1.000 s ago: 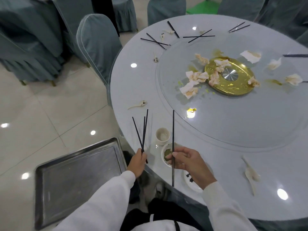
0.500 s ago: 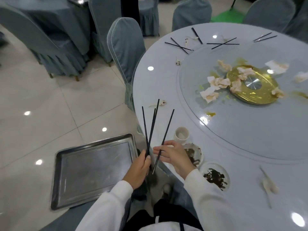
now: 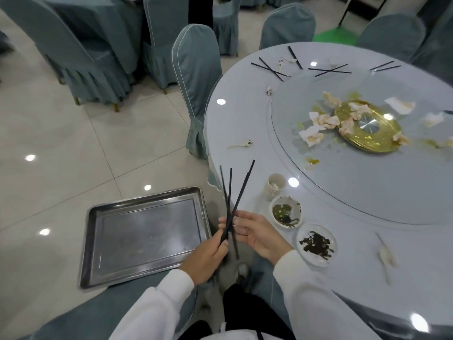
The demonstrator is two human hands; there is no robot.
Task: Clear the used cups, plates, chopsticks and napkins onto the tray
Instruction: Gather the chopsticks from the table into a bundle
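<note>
the metal tray [image 3: 144, 235] sits at about 8 o'clock from the table's near edge, resting on a covered seat, its flat bed bare and dull grey inside a raised rim. on the round table [image 3: 245, 123], a stack of small white cups [image 3: 275, 186] stands at the near edge with a pale scrap inside the top one. just at 5 o'clock from the cups is a small dish [image 3: 286, 214] smeared with dark green and brown leftovers, and at 5 o'clock from that a second dish [image 3: 316, 244] holds a dark clump of leaves. crumpled stained napkins [image 3: 318, 128] lie on the glass turntable [image 3: 367, 192], some touching the gold centre disc [image 3: 370, 130].

the chopsticks in hand [image 3: 230, 204] are thin, black and glossy; at least three, fanned apart at the tips and crossing low down, held off the table's edge between tray and cups. more black chopsticks [image 3: 272, 68] lie scattered at the table's far rim, around 12 o'clock.

the left hand [image 3: 208, 256] grips the bundle near its lower part, fingers curled round it. the right hand [image 3: 255, 234] is beside it, palm showing, fingers mostly straight, fingertips touching the sticks.
</note>
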